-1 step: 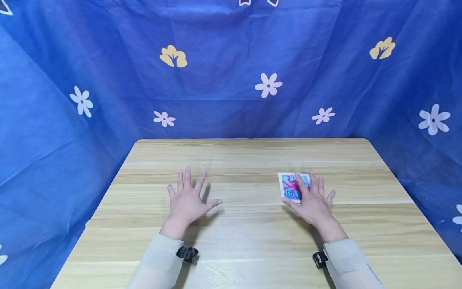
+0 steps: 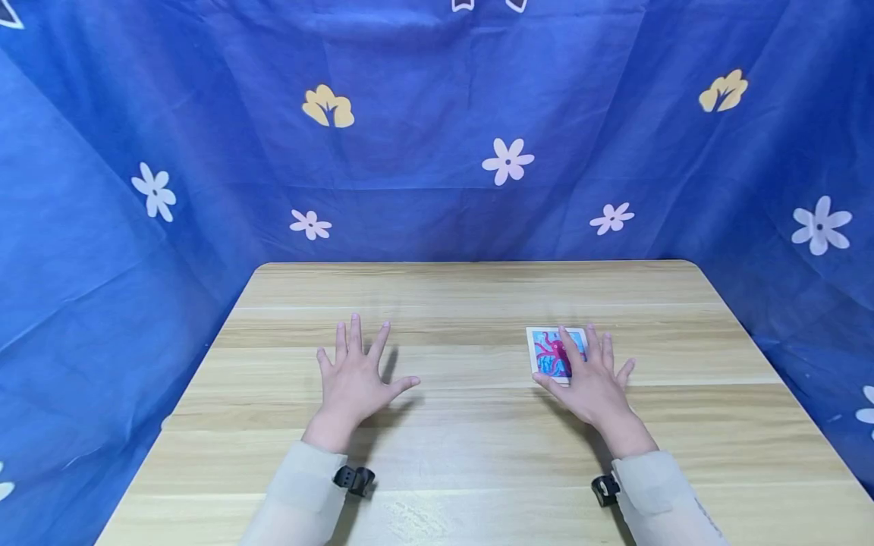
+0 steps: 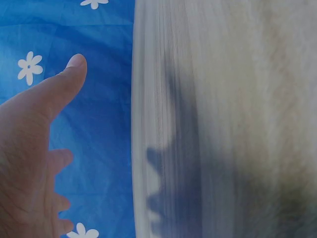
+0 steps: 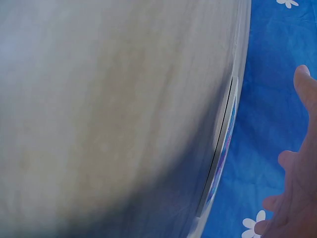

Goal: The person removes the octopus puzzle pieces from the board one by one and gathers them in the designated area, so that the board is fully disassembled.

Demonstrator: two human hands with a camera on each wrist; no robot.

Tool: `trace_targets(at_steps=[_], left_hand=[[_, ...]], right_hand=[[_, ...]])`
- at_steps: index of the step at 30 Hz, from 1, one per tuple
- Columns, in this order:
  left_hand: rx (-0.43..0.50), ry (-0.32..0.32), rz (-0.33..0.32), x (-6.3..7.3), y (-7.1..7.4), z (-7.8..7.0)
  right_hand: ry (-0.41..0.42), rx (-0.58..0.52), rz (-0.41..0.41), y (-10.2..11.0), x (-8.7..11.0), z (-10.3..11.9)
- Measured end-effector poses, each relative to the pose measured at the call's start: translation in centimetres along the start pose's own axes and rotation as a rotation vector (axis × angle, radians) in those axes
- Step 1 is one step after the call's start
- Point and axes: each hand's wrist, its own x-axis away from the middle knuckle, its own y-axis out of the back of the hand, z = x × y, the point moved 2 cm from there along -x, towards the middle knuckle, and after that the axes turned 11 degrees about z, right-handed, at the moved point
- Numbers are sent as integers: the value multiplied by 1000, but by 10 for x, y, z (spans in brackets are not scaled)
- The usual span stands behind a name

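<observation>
A square picture board with a pale border shows a pink octopus on blue, lying flat right of the table's middle. In the head view my right hand, fingers spread, overlaps its right side and lower edge and hides part of it. From the right wrist, the board appears edge-on as a thin slab, with the right hand raised above the table and holding nothing. On the left, my left hand is spread over bare wood, with its shadow beneath. The left wrist view shows the thumb stretched out and nothing held.
The light wooden table has rounded far corners. A blue cloth with white flowers and yellow shapes hangs behind it and along both sides. Black straps with small devices sit at both wrists over pale sleeves.
</observation>
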Motion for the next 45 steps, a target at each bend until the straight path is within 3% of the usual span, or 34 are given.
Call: trace_targets(at_steps=[29, 45], left_hand=[[19, -15, -6, -3, -2, 0], [18, -77, -1, -10, -7, -22]], right_hand=[[-2, -15, 20, 3, 2, -1], [67, 11, 6, 5, -2, -14]])
